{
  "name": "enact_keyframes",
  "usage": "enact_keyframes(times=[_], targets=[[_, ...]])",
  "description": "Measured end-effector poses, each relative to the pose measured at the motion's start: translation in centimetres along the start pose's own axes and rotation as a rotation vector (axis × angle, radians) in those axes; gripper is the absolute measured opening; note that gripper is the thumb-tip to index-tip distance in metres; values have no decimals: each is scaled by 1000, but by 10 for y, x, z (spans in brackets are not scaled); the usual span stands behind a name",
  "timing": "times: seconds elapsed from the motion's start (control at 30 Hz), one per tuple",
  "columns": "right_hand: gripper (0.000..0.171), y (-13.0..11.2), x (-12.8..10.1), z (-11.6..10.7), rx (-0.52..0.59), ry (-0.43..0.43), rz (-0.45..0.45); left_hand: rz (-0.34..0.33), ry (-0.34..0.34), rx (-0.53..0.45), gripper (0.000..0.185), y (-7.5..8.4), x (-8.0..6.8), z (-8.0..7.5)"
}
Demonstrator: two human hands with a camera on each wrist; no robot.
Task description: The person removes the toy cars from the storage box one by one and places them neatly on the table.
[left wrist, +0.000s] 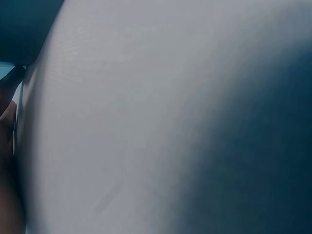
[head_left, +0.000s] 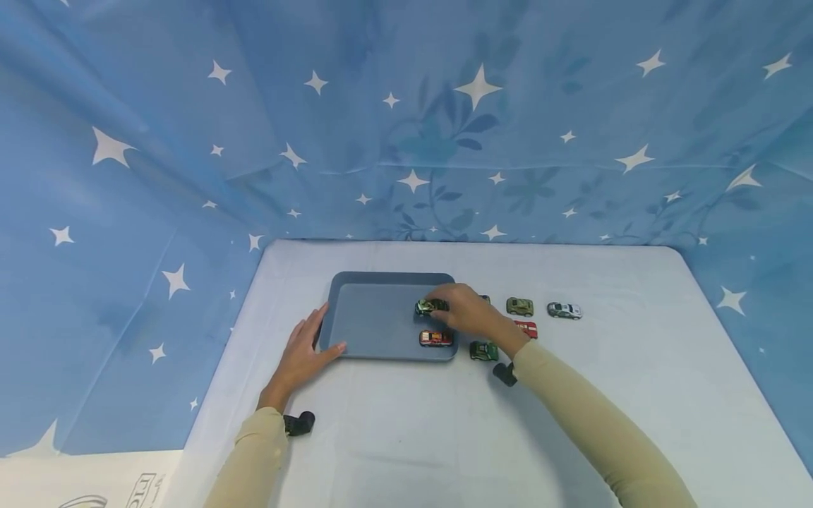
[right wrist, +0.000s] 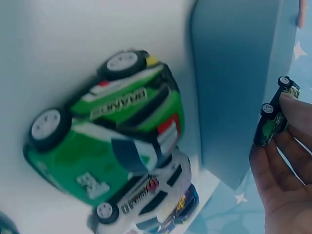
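My right hand (head_left: 466,308) pinches a dark green and black toy car (head_left: 432,307) over the right part of a blue-grey tray (head_left: 381,278). In the right wrist view the thumb and fingers grip the car from both sides, its wheels turned toward the camera. An orange-red toy car (head_left: 435,339) sits in the tray near its front right corner. At the tray's left edge, my left hand (head_left: 305,356) rests with fingers along the side and the thumb spread to the front rim. Just right of the tray stands a green toy car (head_left: 484,351).
Right of the tray on the white table (head_left: 394,423) are an olive toy car (head_left: 519,306), a red one (head_left: 530,329), partly behind the right arm, and a silver one (head_left: 564,310). White (right wrist: 156,195) and blue (right wrist: 184,209) cars show in the right wrist view.
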State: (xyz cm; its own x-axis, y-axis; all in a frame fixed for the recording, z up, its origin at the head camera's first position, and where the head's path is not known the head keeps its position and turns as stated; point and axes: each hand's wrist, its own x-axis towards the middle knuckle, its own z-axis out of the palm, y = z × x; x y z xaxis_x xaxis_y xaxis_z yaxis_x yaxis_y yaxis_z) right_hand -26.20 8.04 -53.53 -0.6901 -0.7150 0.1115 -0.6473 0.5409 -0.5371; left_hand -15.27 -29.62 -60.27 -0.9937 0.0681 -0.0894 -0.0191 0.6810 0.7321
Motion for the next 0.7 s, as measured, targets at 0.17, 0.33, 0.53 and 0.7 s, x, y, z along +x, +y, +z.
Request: enact_keyframes(times=[0.17, 0.33, 0.53, 0.7], targets=[[30, 0, -3, -9, -5, 17, 15, -6, -7, 8, 99, 2, 0, 0], [30, 4, -9, -17, -11, 24, 21, -18, -15, 12, 99, 2, 0, 0], [32, 9, -20, -33, -11, 36, 26, -28, -25, 16, 100, 3, 0, 0], [34, 17, -31, -43, 19, 63, 53, -27, -21, 21, 100, 3, -1, -1]])
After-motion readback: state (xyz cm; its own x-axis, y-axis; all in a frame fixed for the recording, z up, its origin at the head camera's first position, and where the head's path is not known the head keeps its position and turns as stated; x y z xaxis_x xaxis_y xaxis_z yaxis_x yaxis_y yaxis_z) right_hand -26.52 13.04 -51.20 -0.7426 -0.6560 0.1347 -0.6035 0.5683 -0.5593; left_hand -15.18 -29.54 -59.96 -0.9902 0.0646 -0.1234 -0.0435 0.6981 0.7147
